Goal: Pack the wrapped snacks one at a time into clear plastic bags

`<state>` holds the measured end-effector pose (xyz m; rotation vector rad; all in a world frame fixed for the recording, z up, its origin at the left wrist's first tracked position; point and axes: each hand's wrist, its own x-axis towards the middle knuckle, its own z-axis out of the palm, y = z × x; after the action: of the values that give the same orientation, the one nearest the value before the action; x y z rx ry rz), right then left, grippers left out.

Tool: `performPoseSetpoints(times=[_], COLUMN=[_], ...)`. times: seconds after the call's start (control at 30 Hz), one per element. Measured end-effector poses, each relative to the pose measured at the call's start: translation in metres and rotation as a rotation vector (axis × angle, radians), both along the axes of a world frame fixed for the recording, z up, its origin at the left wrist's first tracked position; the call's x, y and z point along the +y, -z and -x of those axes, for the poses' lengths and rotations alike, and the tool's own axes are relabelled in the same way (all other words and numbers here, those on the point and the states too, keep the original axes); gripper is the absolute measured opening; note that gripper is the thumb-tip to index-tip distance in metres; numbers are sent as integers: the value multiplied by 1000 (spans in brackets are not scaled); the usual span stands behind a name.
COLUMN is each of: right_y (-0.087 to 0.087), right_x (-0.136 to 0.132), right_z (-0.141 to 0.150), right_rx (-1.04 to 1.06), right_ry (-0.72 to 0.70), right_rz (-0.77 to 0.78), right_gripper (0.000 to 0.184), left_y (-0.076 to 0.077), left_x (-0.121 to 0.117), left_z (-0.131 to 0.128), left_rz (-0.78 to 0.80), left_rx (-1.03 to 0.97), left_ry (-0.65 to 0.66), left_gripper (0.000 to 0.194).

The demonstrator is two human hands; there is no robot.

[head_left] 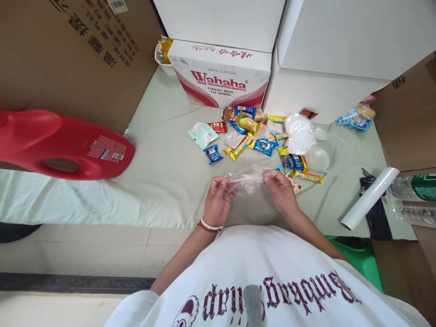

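Between my two hands a crumpled clear plastic bag is stretched out just above the table's front part. My left hand, with beaded bracelets at the wrist, pinches its left end. The right end is pinched between the thumb and fingers of my right hand. Beyond the bag lies a loose pile of wrapped snacks, among them a yellow stick packet, a blue packet and a pale green packet. A bundle of white plastic and a clear round container lie right of the pile.
A Wahaha water carton stands behind the snacks, beside large white boxes. At the left lies a big red jug. A white roll, keys and plastic bottles are at the right edge.
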<state>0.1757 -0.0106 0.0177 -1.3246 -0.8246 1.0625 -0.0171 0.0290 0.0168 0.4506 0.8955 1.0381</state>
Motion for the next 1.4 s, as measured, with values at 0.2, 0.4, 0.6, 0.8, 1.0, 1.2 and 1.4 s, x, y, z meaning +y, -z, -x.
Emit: performPoseSetpoints(times=[0.2, 0.4, 0.6, 0.8, 1.0, 1.2, 1.4], right_y=[-16, -14, 5, 30, 30, 16, 11], right_x=[-12, 1, 22, 17, 20, 16, 5], right_z=[-15, -46, -32, 10, 7, -1, -27], right_rx=[385, 228, 407, 323, 316, 177, 55], right_ry=[7, 66, -109, -17, 109, 120, 19], right_rz=[211, 170, 188, 264, 242, 168, 319], right_gripper=[43, 46, 60, 49, 39, 44, 44], left_y=[-1, -8, 13, 26, 31, 24, 18], left_x=[20, 27, 44, 24, -4, 17, 47], left_z=[18, 36, 14, -2, 2, 13, 51], left_rz=[67, -250, -19, -46, -78, -52, -230], left_rx=[129, 559, 548, 334, 478, 412, 691], left_ry=[-129, 7, -131, -143, -35, -74, 336], left_gripper=[40, 37, 34, 49, 39, 40, 31])
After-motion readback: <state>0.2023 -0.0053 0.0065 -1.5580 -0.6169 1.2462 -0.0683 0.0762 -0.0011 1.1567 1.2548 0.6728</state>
